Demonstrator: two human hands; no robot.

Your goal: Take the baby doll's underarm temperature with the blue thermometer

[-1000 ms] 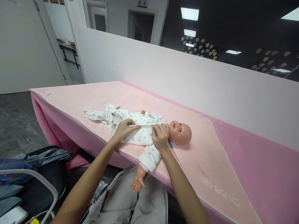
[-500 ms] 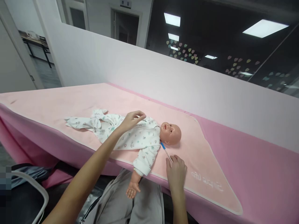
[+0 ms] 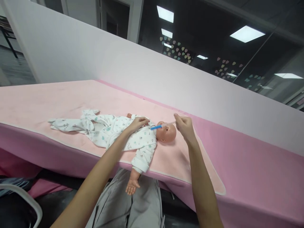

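A baby doll [image 3: 167, 133] in a white printed sleepsuit [image 3: 114, 133] lies on its back on a pale pink towel [image 3: 71, 101]. Its near arm hangs over the table's front edge. My left hand [image 3: 137, 123] rests on the doll's upper chest, fingers curled at the collar of the suit. My right hand [image 3: 184, 125] is raised just beyond the doll's head and pinches the end of a thin thermometer with a blue tip [image 3: 156, 127]. The blue tip points toward my left hand and the doll's neck.
The towel covers a long table with a darker pink cloth [image 3: 261, 177]. A white partition wall [image 3: 118, 63] runs along the far side. My lap in grey trousers [image 3: 133, 209] is below the front edge. A white chair frame [image 3: 26, 199] shows at lower left.
My right hand left the doll's chest, went to the thermometer beside the head, picked it up and raised it over the head. My left hand slid up to the collar.
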